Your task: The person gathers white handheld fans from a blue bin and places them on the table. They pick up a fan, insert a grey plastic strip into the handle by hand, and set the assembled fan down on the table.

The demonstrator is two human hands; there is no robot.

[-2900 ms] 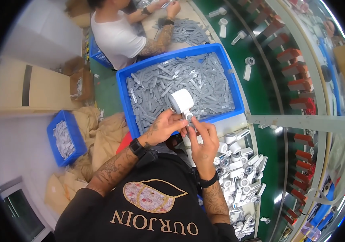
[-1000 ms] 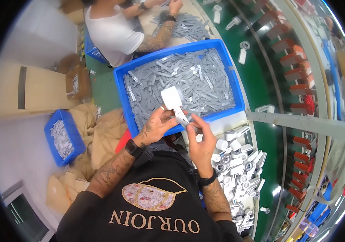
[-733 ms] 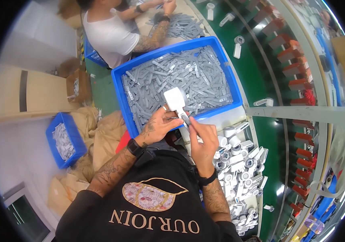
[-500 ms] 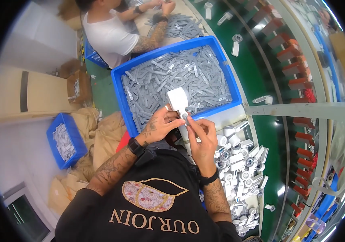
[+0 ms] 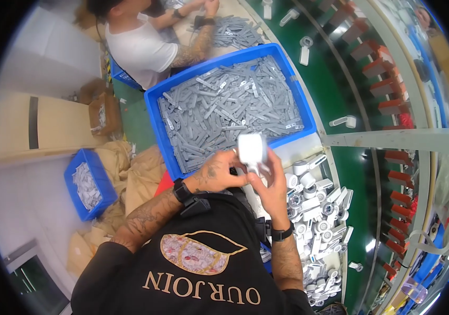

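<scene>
Both my hands are closed on a white handled piece with a rounded, squarish head. It stands head up in front of my chest, over the near rim of a big blue bin. My left hand holds it from the left, thumb toward the short handle. From the right, my right hand wraps its fingers around the side of the head, with the thumb low by the handle. The handle is blurred and partly hidden by my fingers. Many flat grey strips fill the bin.
Right of me lies a heap of similar white pieces. Beyond runs a green belt with several white pieces, crossed by a metal beam. A co-worker in white sits past the bin. Left are a smaller blue bin and tan sacks.
The white piece has come nearer to me and slightly right, away from over the strips. My right hand has shifted from the handle up to the side of the head.
</scene>
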